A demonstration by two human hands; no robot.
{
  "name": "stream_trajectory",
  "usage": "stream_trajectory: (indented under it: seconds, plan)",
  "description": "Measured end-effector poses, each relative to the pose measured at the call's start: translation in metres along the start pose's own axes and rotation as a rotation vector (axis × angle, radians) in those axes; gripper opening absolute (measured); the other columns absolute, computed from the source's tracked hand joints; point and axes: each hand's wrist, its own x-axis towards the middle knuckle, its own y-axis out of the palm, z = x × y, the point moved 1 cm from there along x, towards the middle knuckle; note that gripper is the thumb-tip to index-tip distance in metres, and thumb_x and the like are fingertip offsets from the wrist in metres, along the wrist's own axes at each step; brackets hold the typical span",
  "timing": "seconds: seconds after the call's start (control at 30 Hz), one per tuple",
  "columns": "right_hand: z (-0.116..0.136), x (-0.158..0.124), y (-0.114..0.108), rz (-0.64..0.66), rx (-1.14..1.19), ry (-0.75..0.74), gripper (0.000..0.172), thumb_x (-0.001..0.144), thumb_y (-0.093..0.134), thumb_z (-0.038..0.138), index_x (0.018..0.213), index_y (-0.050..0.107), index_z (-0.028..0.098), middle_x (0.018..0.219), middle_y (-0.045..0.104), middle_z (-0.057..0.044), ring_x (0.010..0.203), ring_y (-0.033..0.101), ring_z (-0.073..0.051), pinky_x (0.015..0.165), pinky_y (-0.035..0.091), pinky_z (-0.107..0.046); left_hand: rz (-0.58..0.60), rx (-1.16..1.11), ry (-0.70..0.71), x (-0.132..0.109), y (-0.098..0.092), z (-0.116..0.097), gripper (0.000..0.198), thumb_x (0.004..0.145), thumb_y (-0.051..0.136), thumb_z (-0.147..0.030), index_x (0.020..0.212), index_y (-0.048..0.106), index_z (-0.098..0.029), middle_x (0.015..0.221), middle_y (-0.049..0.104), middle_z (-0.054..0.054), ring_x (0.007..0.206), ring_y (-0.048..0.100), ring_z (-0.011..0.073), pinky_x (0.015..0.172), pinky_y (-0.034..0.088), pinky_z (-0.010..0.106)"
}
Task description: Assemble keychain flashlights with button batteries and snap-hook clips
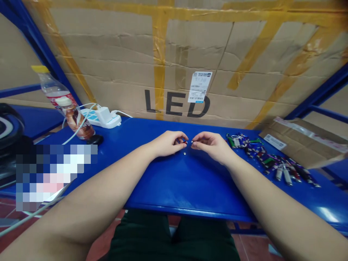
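My left hand (174, 143) is closed in a pinch over the blue table, its fingers curled around a small red piece with a pale tip; most of it is hidden. Facing it across a narrow gap, my right hand (208, 143) pinches a tiny silvery piece (192, 141) between thumb and forefinger. Just below the two hands, a small round silver disc like a button cell (185, 153) lies on the tabletop. To the right of my right hand spreads a pile of small keychain flashlights (268, 159) in green, silver, red, blue and purple, several with clips.
The blue table (187, 188) backs onto a big taped carton (130, 65) marked LED. A smaller cardboard box (307, 143) sits at right. At left stand two plastic bottles (78, 119), a white power strip (108, 119) with cables, and a black round device (13, 137); a blurred patch hides something there.
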Motion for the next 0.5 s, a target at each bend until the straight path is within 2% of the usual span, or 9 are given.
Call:
stream_trajectory:
  seconds: [0.17,0.3,0.5]
  plan:
    - [-0.0005,-0.0003,0.0071,0.001,-0.038,-0.050,0.040,0.066,0.089,0.046,0.089,0.071,0.018,0.083,0.076,-0.005,0.080,0.073,-0.021,0.083,0.060,-0.038,0.039,0.010,0.071,0.0003,0.0020,0.0013,0.024,0.097,0.062,-0.029,0.115,0.071,-0.016,0.089,0.074,0.006,0.066,0.066,0.0136,0.059,0.054,0.024]
    - [-0.0035,0.0007,0.0085,0.005,-0.101,-0.082,0.036,0.070,0.085,0.046,0.088,0.072,0.018,0.082,0.076,-0.006,0.079,0.073,-0.021,0.080,0.060,-0.037,0.052,-0.044,0.046,0.0006,0.0048,0.0058,0.028,0.096,0.062,-0.034,0.115,0.072,-0.016,0.092,0.075,0.007,0.070,0.069,0.0160,0.055,0.054,0.024]
    - [-0.0053,0.0007,0.0070,-0.002,-0.154,-0.106,0.027,0.075,0.080,0.041,0.089,0.072,0.019,0.088,0.078,-0.007,0.082,0.074,-0.021,0.080,0.059,-0.036,0.034,-0.080,-0.007,0.0010,0.0067,0.0034,0.028,0.092,0.067,-0.032,0.113,0.072,-0.015,0.089,0.077,0.008,0.070,0.069,0.0175,0.053,0.056,0.025]
